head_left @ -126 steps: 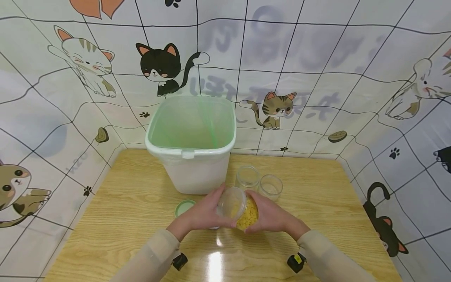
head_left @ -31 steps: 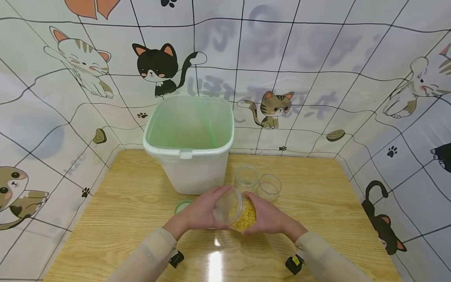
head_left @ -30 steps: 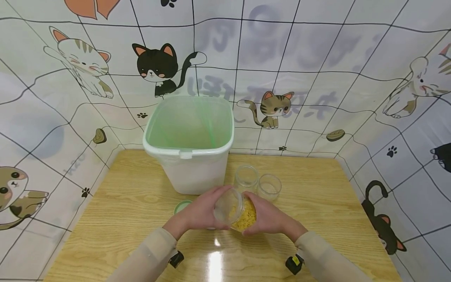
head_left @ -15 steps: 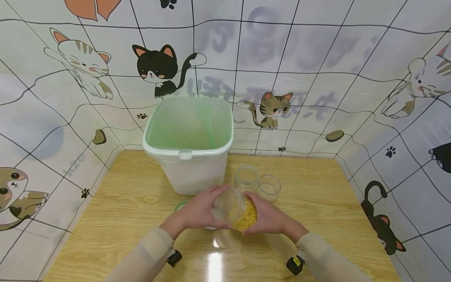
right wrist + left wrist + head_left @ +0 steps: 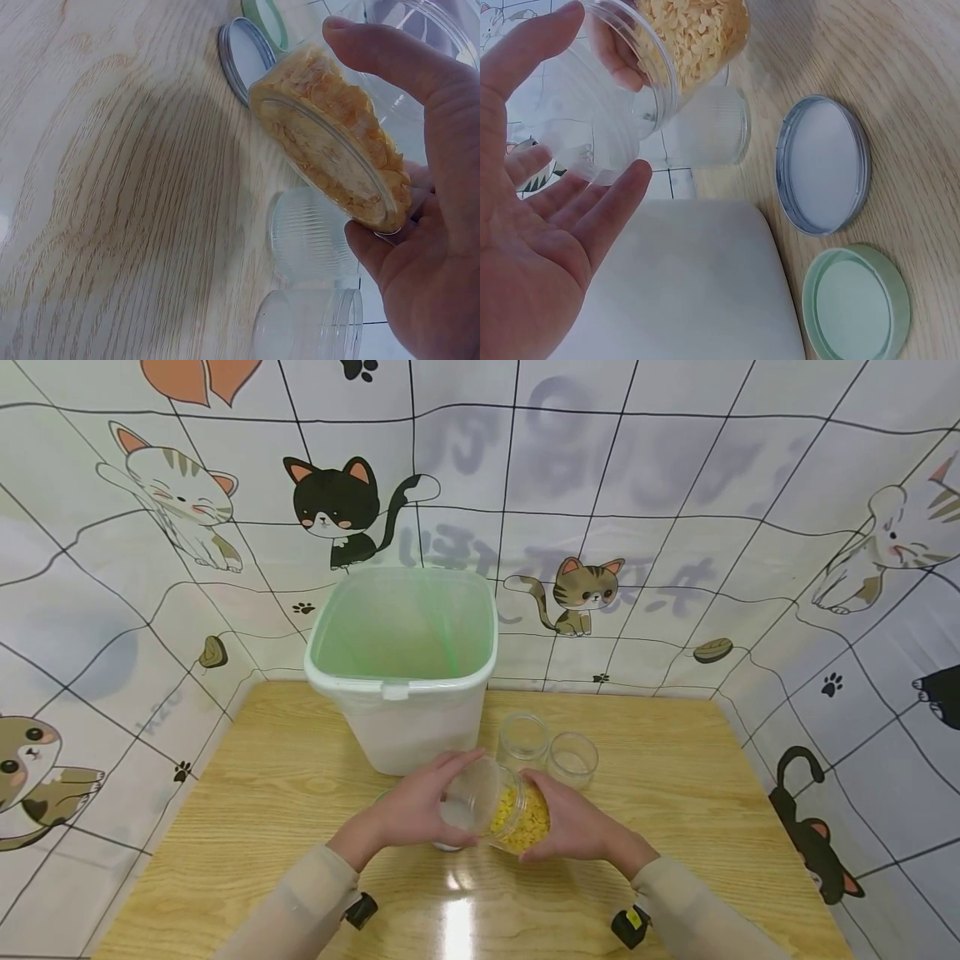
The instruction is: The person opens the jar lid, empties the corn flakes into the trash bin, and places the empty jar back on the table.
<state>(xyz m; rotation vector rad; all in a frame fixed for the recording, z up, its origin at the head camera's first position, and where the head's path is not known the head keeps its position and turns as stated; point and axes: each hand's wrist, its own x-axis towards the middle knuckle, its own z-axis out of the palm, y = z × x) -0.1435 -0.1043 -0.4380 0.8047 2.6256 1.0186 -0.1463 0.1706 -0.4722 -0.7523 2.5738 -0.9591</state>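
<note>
My left hand [image 5: 408,806] grips an empty clear jar [image 5: 472,797] by its side, thumb and fingers on opposite sides. A second clear jar, part full of yellow flakes [image 5: 531,825], lies tilted in my right hand [image 5: 576,822]. The mouths of the two jars face each other and overlap in the head view. The left wrist view shows pale yellow flakes [image 5: 697,41] heaped in the right jar, up towards its mouth. In the right wrist view, the base of the flake jar [image 5: 322,157] points towards the camera, held between thumb and fingers.
A large white bin [image 5: 420,727] with a green inside stands behind my left hand. Two clear jars [image 5: 525,739] stand beside it to the right. On the wooden table lie a silver-rimmed lid [image 5: 823,165] and a green lid [image 5: 855,307]. Cat-print cloth covers the walls.
My left hand and the empty jar have shifted slightly left. Yellow flakes now show further towards the mouth of the right jar. The right hand has hardly moved.
</note>
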